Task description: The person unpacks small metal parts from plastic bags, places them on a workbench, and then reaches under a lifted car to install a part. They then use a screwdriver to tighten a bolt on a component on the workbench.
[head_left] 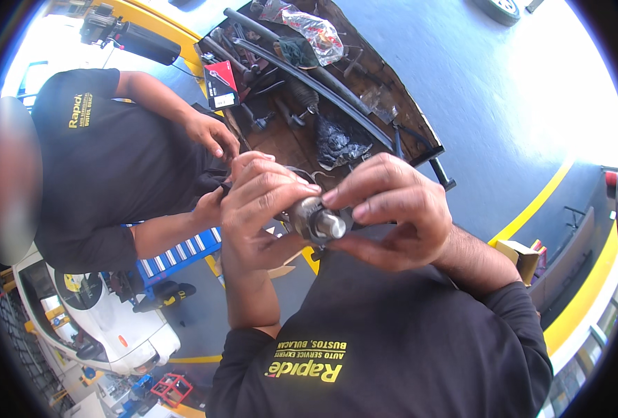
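Close in front of my chest, both hands hold a grey metal part (314, 221) with a rounded collar and a bright stubby round shaft. My left hand (261, 202) wraps round its left side, with the fingers over the top. From the other side, my right hand (396, 209) pinches the part between thumb and fingers. The rear of the part is hidden behind my fingers. Just beyond my left hand are a co-worker's hands, one (213, 134) above with fingers curled and one (210, 207) partly hidden by mine.
A brown-topped bench (392, 76) ahead carries long metal bars (316, 83), a red and black box (220, 85), a silver plastic wrapper (316, 35) and a black plastic bag (339, 145). The co-worker (114, 160) stands at left, before a white vehicle (124, 327). An open carton (518, 259) is at right.
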